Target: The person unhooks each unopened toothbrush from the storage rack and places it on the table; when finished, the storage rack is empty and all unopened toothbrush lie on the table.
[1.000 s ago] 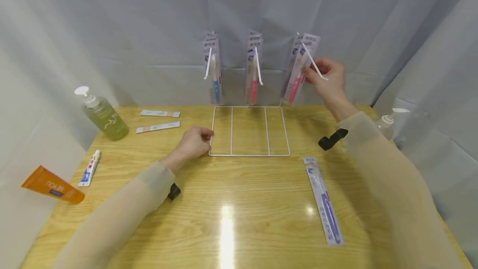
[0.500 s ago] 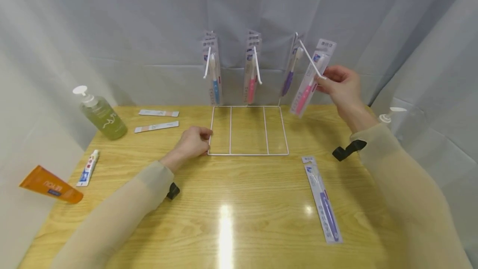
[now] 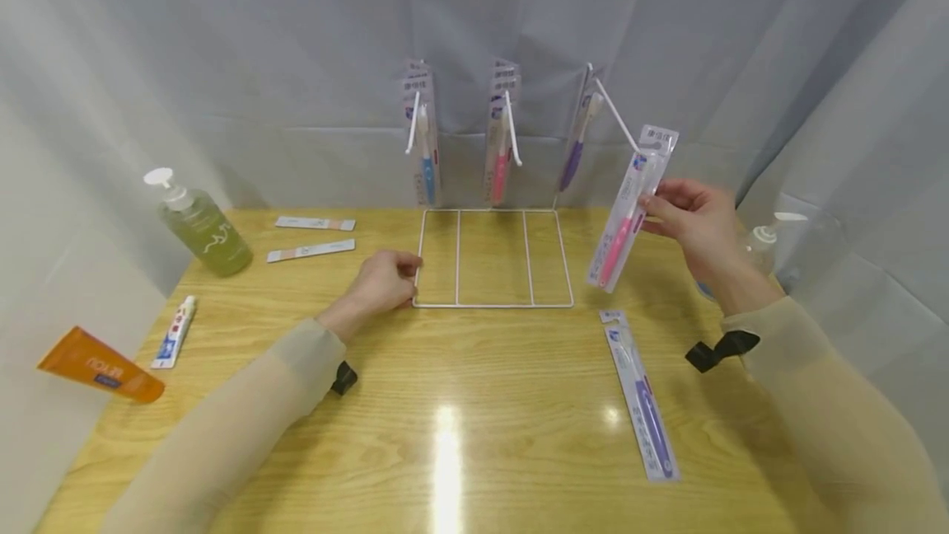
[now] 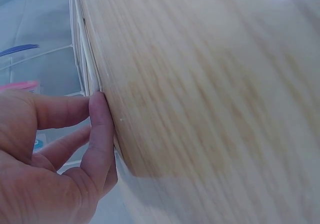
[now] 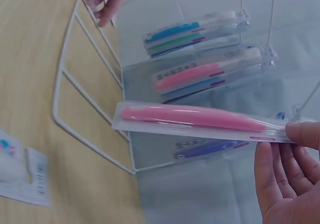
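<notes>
Head view: the pink toothbrush pack (image 3: 630,213) is now lower, by the white hook's (image 3: 618,116) tip, apparently unhooked. Left wrist: your left fingers (image 4: 101,116) pinch the wire rack (image 3: 493,305). Right wrist: your right fingers (image 5: 266,171) pinch the pack.

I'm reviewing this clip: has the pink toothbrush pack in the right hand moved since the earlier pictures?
Yes: in the head view, the pink toothbrush pack has moved right and downward relative to the white wire rack.
</notes>
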Demonstrator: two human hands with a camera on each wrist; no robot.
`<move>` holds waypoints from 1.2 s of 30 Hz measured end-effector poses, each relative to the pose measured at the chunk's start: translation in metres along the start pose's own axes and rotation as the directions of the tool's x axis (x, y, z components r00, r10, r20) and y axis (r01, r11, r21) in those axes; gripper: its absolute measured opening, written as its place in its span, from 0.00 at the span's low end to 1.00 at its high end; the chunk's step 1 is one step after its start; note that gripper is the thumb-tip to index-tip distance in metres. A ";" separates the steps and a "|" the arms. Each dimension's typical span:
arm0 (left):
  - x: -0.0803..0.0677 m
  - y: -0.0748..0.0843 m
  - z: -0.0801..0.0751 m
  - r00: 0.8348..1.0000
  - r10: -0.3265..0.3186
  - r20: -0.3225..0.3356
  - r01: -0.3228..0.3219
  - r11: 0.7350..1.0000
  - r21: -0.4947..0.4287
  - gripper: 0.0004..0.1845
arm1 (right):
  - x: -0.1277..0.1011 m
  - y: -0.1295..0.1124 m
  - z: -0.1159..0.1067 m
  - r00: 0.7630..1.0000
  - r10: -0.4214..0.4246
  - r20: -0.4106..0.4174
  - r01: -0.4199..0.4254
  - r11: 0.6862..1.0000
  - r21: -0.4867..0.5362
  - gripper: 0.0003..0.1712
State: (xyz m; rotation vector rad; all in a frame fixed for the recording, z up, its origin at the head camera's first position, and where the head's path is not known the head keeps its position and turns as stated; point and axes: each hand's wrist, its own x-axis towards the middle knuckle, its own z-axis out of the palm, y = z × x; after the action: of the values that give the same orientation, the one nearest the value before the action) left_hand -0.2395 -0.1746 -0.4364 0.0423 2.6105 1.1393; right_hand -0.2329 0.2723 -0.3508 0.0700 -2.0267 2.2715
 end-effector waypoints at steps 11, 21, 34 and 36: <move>0.003 -0.003 0.001 1.000 -0.008 -0.001 0.008 1.000 -0.015 0.36 | -0.030 0.034 -0.006 0.983 0.156 0.097 -0.153 0.987 -0.039 0.14; 0.002 0.000 0.001 1.000 -0.013 0.007 0.013 1.000 -0.017 0.36 | -0.057 0.064 0.006 0.939 0.304 0.160 -0.275 0.945 -0.180 0.09; 0.001 0.000 0.000 1.000 -0.010 0.020 0.011 1.000 -0.029 0.36 | -0.081 0.078 0.012 0.885 0.441 0.150 -0.338 0.829 -0.446 0.18; 0.000 0.000 0.000 1.000 -0.008 0.019 0.008 1.000 -0.026 0.36 | -0.085 0.079 0.014 0.874 0.460 0.155 -0.341 0.808 -0.480 0.20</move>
State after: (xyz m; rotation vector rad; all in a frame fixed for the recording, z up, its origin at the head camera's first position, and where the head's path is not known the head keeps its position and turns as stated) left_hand -0.2396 -0.1748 -0.4363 0.0368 2.5764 1.1642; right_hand -0.1571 0.2459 -0.4359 -0.1134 -2.9031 2.0172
